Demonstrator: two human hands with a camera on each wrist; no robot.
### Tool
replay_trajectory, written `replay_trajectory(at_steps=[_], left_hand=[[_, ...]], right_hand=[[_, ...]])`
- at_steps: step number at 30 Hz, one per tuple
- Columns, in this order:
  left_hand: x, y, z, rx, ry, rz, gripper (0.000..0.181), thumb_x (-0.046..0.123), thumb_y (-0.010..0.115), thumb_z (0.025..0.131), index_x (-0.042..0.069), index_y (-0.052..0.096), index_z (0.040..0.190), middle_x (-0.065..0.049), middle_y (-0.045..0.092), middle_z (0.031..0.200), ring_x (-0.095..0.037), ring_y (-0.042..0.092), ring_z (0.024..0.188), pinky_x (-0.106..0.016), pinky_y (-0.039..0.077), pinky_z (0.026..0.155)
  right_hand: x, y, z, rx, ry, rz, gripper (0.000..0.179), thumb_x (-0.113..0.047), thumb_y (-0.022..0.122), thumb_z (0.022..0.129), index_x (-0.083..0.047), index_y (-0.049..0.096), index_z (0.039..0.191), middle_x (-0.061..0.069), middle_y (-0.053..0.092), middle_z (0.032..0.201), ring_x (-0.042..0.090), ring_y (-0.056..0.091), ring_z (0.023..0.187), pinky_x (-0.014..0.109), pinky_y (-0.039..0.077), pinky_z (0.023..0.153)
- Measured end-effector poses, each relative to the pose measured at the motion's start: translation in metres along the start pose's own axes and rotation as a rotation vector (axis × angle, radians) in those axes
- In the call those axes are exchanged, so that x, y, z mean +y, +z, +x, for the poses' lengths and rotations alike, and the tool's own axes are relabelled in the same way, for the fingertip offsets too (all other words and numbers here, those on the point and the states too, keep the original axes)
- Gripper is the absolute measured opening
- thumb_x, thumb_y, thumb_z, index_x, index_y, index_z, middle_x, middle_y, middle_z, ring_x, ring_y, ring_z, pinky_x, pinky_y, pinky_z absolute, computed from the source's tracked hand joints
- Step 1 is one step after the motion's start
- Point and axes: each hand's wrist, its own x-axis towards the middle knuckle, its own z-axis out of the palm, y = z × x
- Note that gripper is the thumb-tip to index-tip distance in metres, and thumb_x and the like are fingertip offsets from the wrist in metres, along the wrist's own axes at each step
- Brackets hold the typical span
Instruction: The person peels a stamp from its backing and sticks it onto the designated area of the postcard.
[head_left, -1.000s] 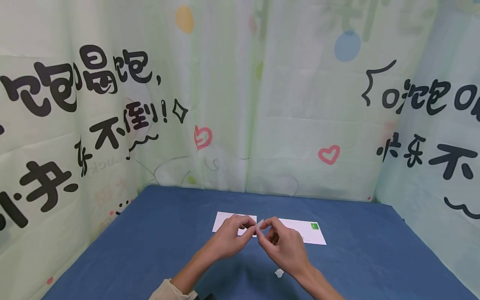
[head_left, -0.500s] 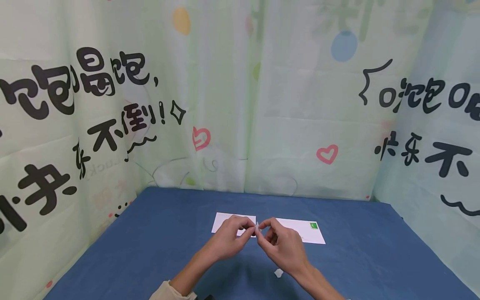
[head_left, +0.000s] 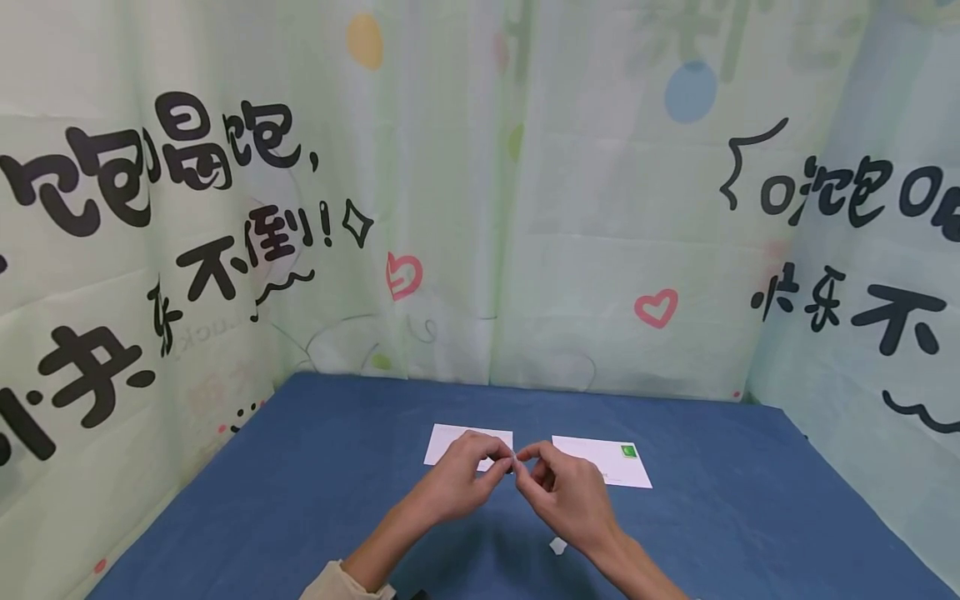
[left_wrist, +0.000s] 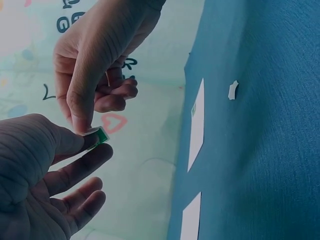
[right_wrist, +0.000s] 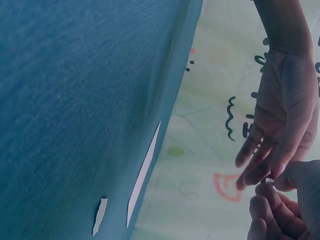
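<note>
Above the table, in the head view, my left hand (head_left: pixel 459 477) and right hand (head_left: pixel 572 492) meet at the fingertips. A small green stamp (left_wrist: pixel 102 135) with a white edge is between them, clearest in the left wrist view. My left thumb and index finger pinch it from one side. On its other side my right thumb and index finger pinch its edge, partly hidden. Beyond the hands lie two white envelopes: the left one (head_left: pixel 442 443) is partly covered by my left hand, and the right one (head_left: pixel 611 468) bears a green stamp in its upper right corner.
A torn white paper scrap (head_left: pixel 558 546) lies on the blue tablecloth (head_left: pixel 360 433) near my right forearm. Pale green curtains (head_left: pixel 465 192) with black lettering enclose the table at the back and both sides.
Both hands stay nearly in place. The whitish piece at the fingertips, which stood up visibly a second ago, now shows as only a thin sliver in the head view.
</note>
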Motion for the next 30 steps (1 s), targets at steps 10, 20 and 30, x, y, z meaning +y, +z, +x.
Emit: replay_trajectory(at_steps=[10, 20, 30], left_hand=[[-0.0005, 0.0004, -0.0013, -0.019, -0.005, 0.021, 0.015, 0.004, 0.061, 0.102, 0.006, 0.075, 0.101, -0.005, 0.075, 0.096, -0.018, 0.064, 0.099, -0.038, 0.05, 0.094], [-0.0006, 0.0006, -0.0009, -0.013, -0.008, 0.006, 0.015, 0.004, 0.06, 0.102, 0.006, 0.075, 0.098, -0.007, 0.075, 0.095, -0.016, 0.064, 0.096, -0.038, 0.05, 0.093], [-0.0007, -0.0001, -0.0011, 0.01, -0.033, 0.019, 0.016, 0.003, 0.06, 0.1, 0.005, 0.075, 0.096, -0.008, 0.075, 0.094, -0.018, 0.063, 0.099, -0.042, 0.048, 0.095]], right_hand=[[0.0013, -0.0008, 0.0003, -0.013, -0.006, -0.003, 0.009, -0.001, 0.074, 0.087, -0.01, 0.074, 0.087, -0.019, 0.051, 0.059, -0.008, 0.043, 0.049, 0.02, 0.042, 0.048], [0.0007, -0.0021, 0.0019, 0.004, -0.007, -0.019, 0.018, 0.005, 0.075, 0.083, -0.013, 0.072, 0.084, -0.021, 0.049, 0.059, -0.008, 0.041, 0.049, 0.019, 0.04, 0.047], [0.0045, -0.0046, 0.0039, 0.048, -0.05, -0.026, 0.021, 0.006, 0.075, 0.079, -0.014, 0.07, 0.082, -0.021, 0.049, 0.059, -0.011, 0.04, 0.05, 0.015, 0.038, 0.048]])
